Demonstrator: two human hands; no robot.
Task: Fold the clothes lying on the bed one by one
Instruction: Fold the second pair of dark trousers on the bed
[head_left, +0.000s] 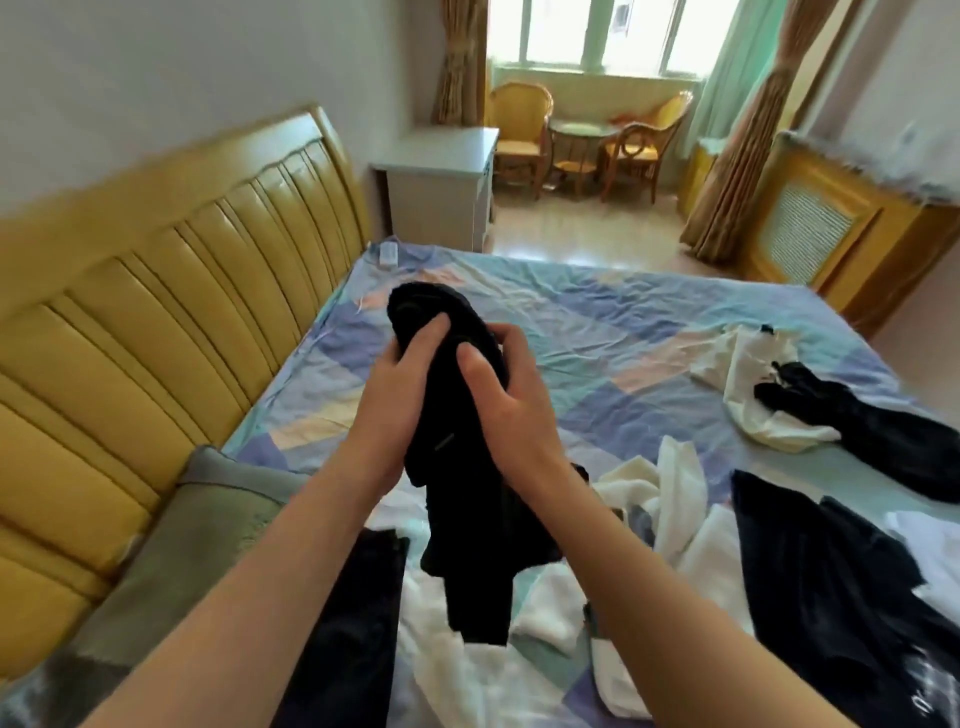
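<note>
A bunched black garment (467, 499) hangs in the air above the bed (597, 332), held from both sides. My left hand (400, 395) grips its left side, fingers curled over the top. My right hand (504, 400) clasps its right side with the thumb on the cloth. Its lower end dangles over a heap of white clothes (660, 499) and dark clothes (810, 582) near me. Farther right lie a white garment (743, 384) and another black garment (872, 431), both crumpled.
The patchwork sheet is bare toward the far end of the bed. A yellow padded headboard (171, 312) runs along the left, with a grey-green pillow (208, 525) against it. A white nightstand (441, 182) stands beyond the bed, and a wooden radiator cover (831, 223) at right.
</note>
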